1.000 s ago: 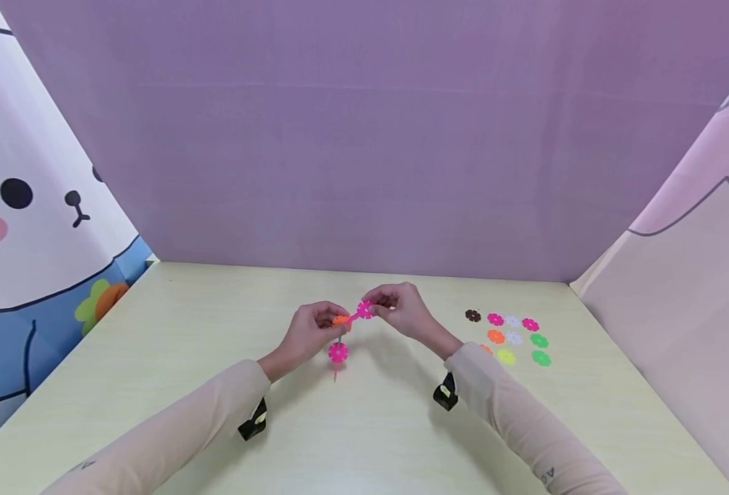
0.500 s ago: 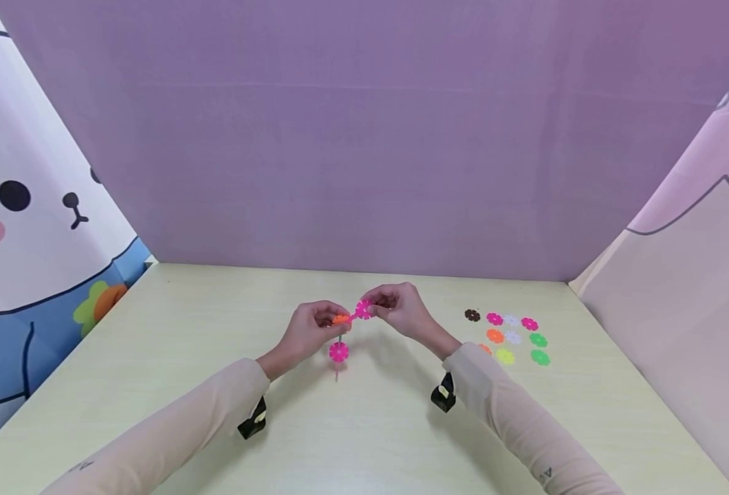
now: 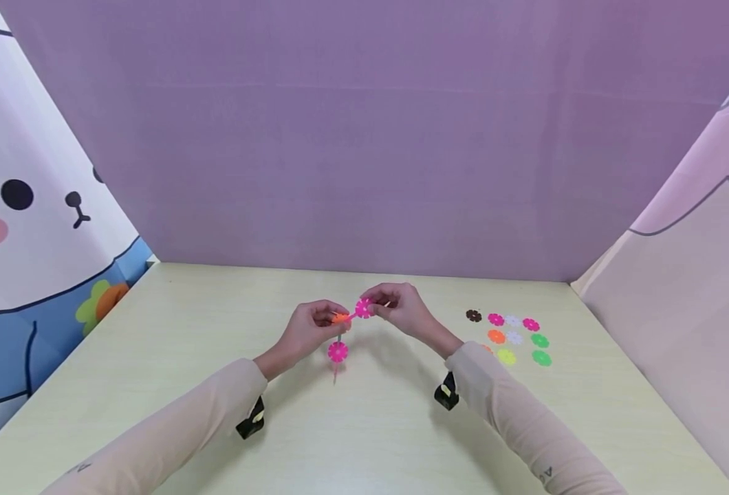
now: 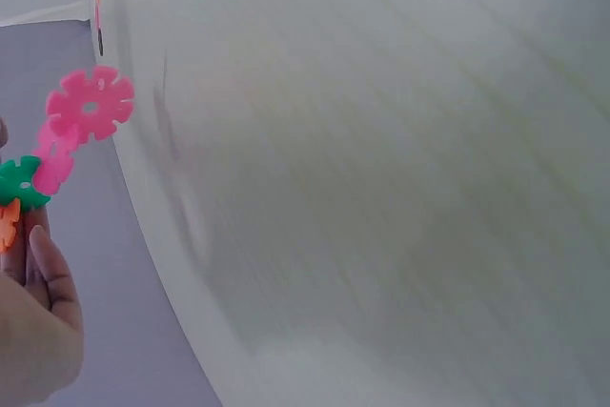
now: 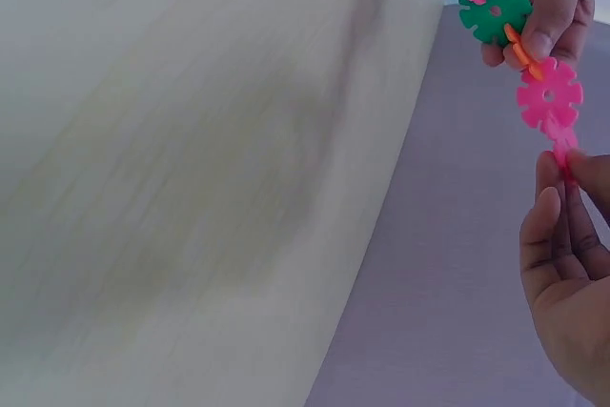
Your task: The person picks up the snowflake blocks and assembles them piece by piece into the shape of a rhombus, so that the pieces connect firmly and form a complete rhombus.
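Note:
Above the table, both hands hold a linked chain of notched plastic snowflake discs. My left hand [image 3: 307, 337] pinches it at the orange disc [image 3: 340, 318]. Below those fingers hangs a pink disc [image 3: 338, 352], with another pink one under it. At the chain's other end, my right hand [image 3: 404, 313] pinches a pink disc [image 3: 363, 308] between thumb and fingers. The right wrist view shows a green disc [image 5: 496, 10] joined to the orange, then a pink disc [image 5: 549, 95] leading to the right fingertips. The left wrist view has the hanging pink disc [image 4: 91, 104] face-on.
Loose snowflake discs lie in loose rows at the right of the pale table [image 3: 352, 440]: a black one [image 3: 473, 315], a yellow one [image 3: 507, 356], green, pink, orange and white ones. The right sleeve [image 3: 482, 378] partly covers an orange disc. A purple cloth [image 3: 364, 151] stands behind.
Both hands keep their grip in nearly the same place. The pink disc at the right hand shifts very slightly, and the hanging discs sway a little.

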The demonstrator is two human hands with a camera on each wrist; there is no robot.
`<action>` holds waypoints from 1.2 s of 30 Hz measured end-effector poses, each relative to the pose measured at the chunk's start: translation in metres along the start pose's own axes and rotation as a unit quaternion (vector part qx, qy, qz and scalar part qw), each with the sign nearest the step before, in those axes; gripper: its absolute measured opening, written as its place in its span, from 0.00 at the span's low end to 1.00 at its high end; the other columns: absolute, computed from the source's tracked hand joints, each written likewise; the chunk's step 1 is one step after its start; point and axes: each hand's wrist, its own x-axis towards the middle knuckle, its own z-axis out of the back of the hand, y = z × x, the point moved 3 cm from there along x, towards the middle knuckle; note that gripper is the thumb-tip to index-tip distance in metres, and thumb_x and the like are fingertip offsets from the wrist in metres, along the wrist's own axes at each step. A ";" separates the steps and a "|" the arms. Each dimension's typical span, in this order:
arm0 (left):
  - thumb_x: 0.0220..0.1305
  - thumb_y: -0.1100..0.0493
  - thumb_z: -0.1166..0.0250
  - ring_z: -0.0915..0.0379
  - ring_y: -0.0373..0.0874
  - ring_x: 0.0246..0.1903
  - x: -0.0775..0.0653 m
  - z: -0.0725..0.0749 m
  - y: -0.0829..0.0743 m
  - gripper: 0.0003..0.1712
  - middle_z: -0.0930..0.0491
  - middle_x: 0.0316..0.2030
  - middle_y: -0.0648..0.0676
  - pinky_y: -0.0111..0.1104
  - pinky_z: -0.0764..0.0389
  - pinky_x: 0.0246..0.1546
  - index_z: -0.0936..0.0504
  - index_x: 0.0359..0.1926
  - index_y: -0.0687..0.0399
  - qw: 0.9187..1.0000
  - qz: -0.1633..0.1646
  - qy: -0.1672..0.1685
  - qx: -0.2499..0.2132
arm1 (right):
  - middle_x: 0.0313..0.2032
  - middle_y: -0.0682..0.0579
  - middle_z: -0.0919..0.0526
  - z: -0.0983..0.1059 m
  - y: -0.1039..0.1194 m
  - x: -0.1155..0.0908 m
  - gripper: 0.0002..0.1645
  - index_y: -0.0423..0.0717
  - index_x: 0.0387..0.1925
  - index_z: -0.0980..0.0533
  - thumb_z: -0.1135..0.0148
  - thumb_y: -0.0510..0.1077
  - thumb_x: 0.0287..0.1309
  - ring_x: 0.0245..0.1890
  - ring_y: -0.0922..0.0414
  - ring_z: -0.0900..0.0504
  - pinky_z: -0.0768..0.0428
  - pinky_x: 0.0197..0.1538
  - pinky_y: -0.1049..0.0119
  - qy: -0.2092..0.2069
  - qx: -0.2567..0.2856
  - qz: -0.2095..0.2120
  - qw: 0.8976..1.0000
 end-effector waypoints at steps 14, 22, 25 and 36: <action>0.54 0.62 0.34 0.21 0.50 0.33 -0.001 0.004 0.003 0.13 0.16 0.34 0.57 0.40 0.20 0.37 0.20 0.42 0.58 1.000 0.029 -0.005 0.000 | 0.36 0.41 0.18 0.024 -0.037 -0.011 0.13 0.38 0.43 0.23 0.41 0.32 0.54 0.36 0.52 0.20 0.21 0.35 0.70 -0.021 -0.056 0.004 0.998; 0.54 0.62 0.34 0.21 0.53 0.37 -0.002 0.006 0.006 0.13 0.16 0.35 0.57 0.38 0.20 0.38 0.21 0.43 0.59 1.000 0.027 -0.003 -0.008 | 0.35 0.42 0.18 0.047 -0.070 -0.033 0.12 0.38 0.42 0.23 0.40 0.32 0.53 0.36 0.51 0.19 0.21 0.34 0.71 -0.028 -0.088 -0.012 0.996; 0.54 0.62 0.34 0.21 0.53 0.37 -0.001 0.006 0.007 0.13 0.16 0.35 0.56 0.41 0.20 0.39 0.21 0.42 0.59 1.000 0.029 -0.003 -0.009 | 0.35 0.40 0.19 0.057 -0.080 -0.043 0.12 0.34 0.41 0.23 0.41 0.30 0.53 0.36 0.47 0.20 0.21 0.34 0.68 -0.029 -0.099 -0.023 0.994; 0.54 0.62 0.34 0.22 0.42 0.31 -0.001 0.007 0.007 0.14 0.16 0.35 0.58 0.39 0.20 0.36 0.21 0.43 0.60 1.000 0.025 -0.002 -0.002 | 0.36 0.38 0.19 0.092 -0.106 -0.085 0.11 0.35 0.39 0.23 0.39 0.31 0.51 0.35 0.51 0.19 0.22 0.34 0.70 -0.033 -0.150 -0.051 0.987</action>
